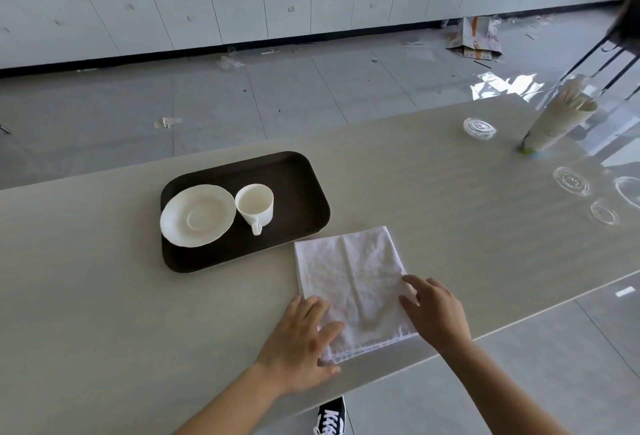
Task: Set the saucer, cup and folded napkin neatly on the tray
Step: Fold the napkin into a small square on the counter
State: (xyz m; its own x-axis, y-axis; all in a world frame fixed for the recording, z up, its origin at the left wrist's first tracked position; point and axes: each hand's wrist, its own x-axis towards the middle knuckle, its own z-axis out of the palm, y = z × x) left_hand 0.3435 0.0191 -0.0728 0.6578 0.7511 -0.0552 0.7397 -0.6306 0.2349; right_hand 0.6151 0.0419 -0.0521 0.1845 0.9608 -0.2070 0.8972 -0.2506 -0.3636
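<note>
While the white saucer (197, 215) and the handled cup (254, 205) are already set side by side on the dark brown tray (304, 188), the white napkin (353, 282) is seen off the tray — flat on the tabletop (433, 171), at the tray's 4 o'clock, its far corner just beside the rim. The left hand (301, 334) is laid flat on the near-left corner, fingers spread, nothing gripped. The right hand (434, 311) is rested on the right edge, fingers loosely extended, not closed. Folding appears unfinished; napkin placement is judged outstanding — roughly two thirds complete.
</note>
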